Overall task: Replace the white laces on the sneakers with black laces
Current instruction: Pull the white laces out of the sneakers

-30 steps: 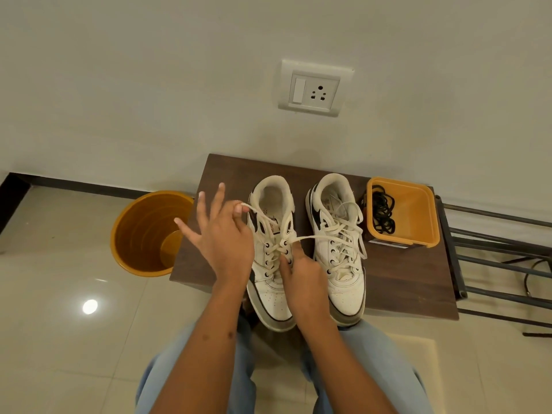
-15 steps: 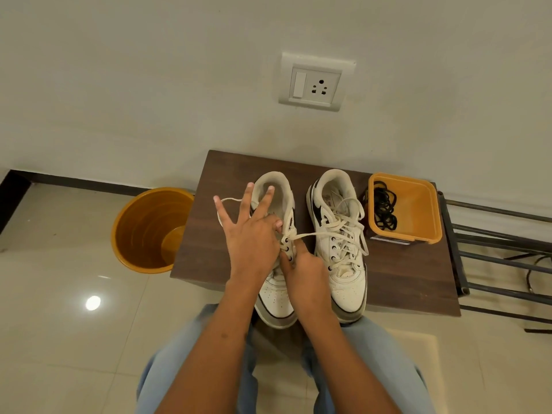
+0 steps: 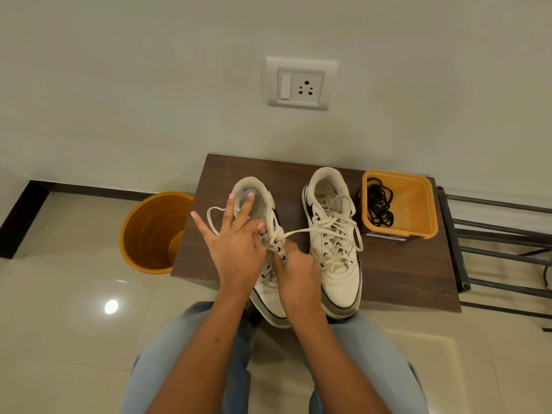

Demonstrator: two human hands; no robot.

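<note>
Right hand [image 3: 295, 271]: pinching the white lace [image 3: 301, 231] at the near sneaker [image 3: 270, 294], desk's [image 3: 403, 279] front edge.
Left hand [image 3: 236, 246]: fingers spread, thumb and forefinger pinching lace.
Progress: unlacing just begun; far sneaker [image 3: 334, 234] fully laced.
Black laces [image 3: 379, 206]: untouched in tub [image 3: 418, 204], desk's back right corner.

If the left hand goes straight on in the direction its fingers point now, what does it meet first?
Probably the padded heel collar of the left sneaker: two straight fingers of the left hand already reach over that sneaker's opening toward it. Beyond lie the wooden table and the wall. How high the fingers are is unclear.
</note>
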